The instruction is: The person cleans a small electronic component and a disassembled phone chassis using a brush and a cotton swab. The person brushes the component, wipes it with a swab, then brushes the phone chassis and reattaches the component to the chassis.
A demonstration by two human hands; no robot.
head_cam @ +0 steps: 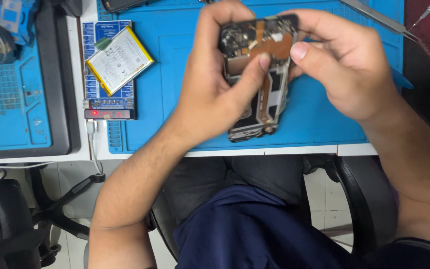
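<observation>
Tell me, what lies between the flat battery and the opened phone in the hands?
In the head view, only bare blue mat and the left hand lie between battery and phone.

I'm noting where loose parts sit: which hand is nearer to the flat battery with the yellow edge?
Left. The left hand, gripping the opened phone, sits just right of the battery in the picture. The right hand is farther right, beyond the phone.

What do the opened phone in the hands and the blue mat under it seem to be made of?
Opened phone: probably a metal and plastic frame, with grey plates and a matte copper-coloured foil patch on top. Blue mat: probably soft silicone or rubber, with a dull, even surface and moulded compartments.
</observation>
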